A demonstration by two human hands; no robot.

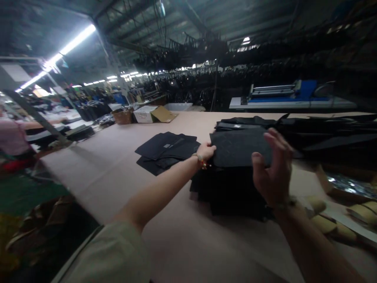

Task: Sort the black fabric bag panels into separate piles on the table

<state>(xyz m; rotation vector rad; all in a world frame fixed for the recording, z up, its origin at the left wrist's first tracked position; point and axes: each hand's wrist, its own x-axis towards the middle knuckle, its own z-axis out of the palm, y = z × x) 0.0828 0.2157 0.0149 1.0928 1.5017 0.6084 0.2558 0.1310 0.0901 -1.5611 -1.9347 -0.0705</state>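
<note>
A tall stack of black flat pieces [232, 192] stands on the pinkish table, with a dark panel [240, 147] on top that looks like fabric or leather. My left hand [206, 151] pinches this panel's left edge between thumb and fingers. Over its right side is my right hand [273, 169], thumb and fingers apart; whether it touches the panel I cannot tell. Left of the stack, a loose pile of black pieces [169, 147] lies spread out, one carrying a small pale label. More black pieces [253, 121] are heaped just behind the stack.
Long black material [332, 135] covers the table's back right. Nearer are a box of shiny small parts [350, 184] and yellowish rolls [335, 228]. Cartons [144, 114] stand at the far left edge. Behind is a blue machine [306, 91]. A person in pink [14, 135] is far left.
</note>
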